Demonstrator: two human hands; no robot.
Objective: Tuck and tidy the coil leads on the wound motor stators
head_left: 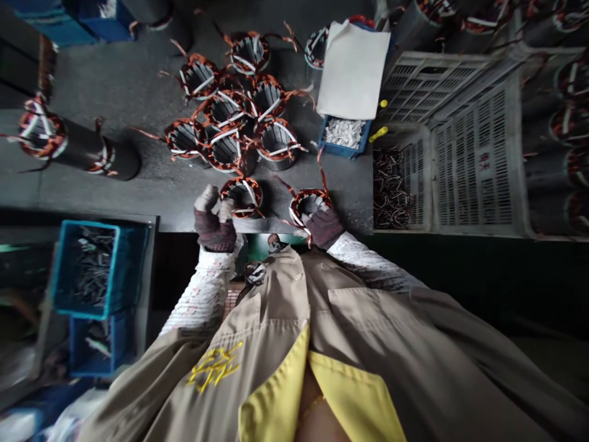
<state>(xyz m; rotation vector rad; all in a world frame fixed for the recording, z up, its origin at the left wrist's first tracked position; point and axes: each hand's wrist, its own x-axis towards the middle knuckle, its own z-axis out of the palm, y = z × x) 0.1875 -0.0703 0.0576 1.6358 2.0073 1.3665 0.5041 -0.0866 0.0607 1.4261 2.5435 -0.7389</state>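
Nearest, the person's tan apron [276, 344] fills the foreground. Just beyond it, the left hand [214, 218], gloved, is curled up at the bench [138, 190] edge — its grip pinched narrow on something small I cannot make out — touching the near stator [242, 196] at its 9 o'clock side. The right hand [322, 224] rests closed on the rim of a second stator [309, 202], gripping it from 5 o'clock.

At 12 o'clock further on stands a cluster of wound stators [234, 116], copper leads loose and white strips crossing their bores — these look already handled, with two in hand yet to finish, I'd judge. At 2 o'clock a blue tray of white slips [344, 135] under a white sheet [353, 70]; at 3 o'clock, grey crates [460, 153].
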